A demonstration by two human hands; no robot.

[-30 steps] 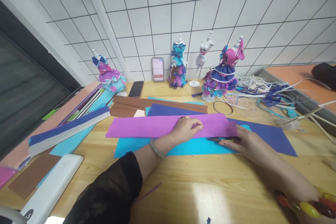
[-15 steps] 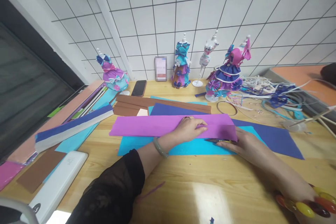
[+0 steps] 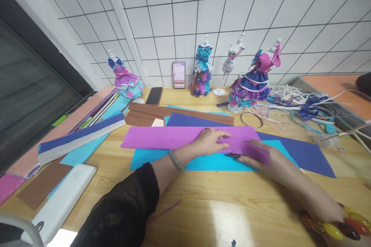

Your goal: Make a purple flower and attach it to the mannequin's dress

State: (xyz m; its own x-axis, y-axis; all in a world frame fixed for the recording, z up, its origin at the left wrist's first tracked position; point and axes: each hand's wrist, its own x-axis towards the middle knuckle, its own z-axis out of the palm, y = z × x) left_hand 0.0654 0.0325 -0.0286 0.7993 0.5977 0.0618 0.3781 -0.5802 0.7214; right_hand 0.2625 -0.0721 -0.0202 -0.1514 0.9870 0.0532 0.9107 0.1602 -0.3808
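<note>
A long purple strip of paper or cloth (image 3: 162,137) lies across a bright blue sheet (image 3: 162,162). My left hand (image 3: 210,141) rests on the strip with its fingers apart, pressing it down. My right hand (image 3: 268,158) is closed around scissors (image 3: 232,156) at the strip's near right edge. Only the dark pointed tip shows; the handles are hidden by the hand and the strip. The strip's right end (image 3: 257,151) is raised and bends over my right fingers.
Dressed mini mannequins (image 3: 204,71), a bare mannequin (image 3: 230,61) and a phone (image 3: 179,75) stand along the wall. Brown strips (image 3: 179,115) and a dark blue sheet (image 3: 307,158) surround the purple strip. A white power bank (image 3: 63,200) lies left, tangled ribbons (image 3: 307,108) right.
The right end of the purple strip has lifted and now folds over my right fingers. My left hand stays on the strip, its fingers slightly more spread.
</note>
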